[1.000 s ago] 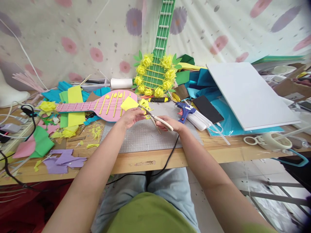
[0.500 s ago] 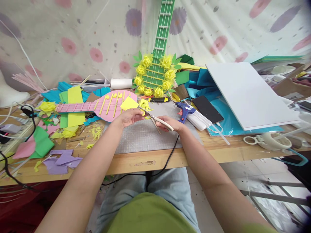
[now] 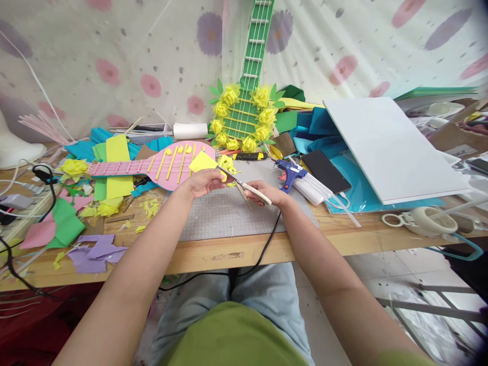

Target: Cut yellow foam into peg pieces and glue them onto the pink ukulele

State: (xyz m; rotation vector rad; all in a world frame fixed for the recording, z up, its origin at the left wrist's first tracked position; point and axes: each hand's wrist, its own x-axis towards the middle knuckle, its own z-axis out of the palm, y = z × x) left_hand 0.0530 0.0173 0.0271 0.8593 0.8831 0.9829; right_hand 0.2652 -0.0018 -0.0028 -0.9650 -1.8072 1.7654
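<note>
A: Left hand (image 3: 205, 184) up over the table, and its thumb and fingertips are pinching a small, pale-edged piece of bright yellow paper (image 3: 202, 161)!
B: The bulk of it juts out past the fingertips, in front of the rounded pink toy guitar with yellow strips (image 3: 173, 168).
A: And the right hand (image 3: 265, 193)? Fingers curled around the scissors with off-white handles and metal blades (image 3: 256, 192); which of them sit inside the loops, I cannot tell.
B: Blades angled straight in at the left fingertips, right by the paper! Whether they're biting into it, too small to call.
A: Under both hands, the grey gridded cutting mat (image 3: 217, 218), a thin brownish stick (image 3: 244, 197) lying below the scissors.
B: Just beyond the blades, a crumpled yellow paper scrap (image 3: 227, 163); to the right of the right hand, the dark blue plastic glue gun (image 3: 290, 174).
A: And at the back, upright, the green toy guitar ringed with yellow paper flowers (image 3: 244, 114)!
</note>
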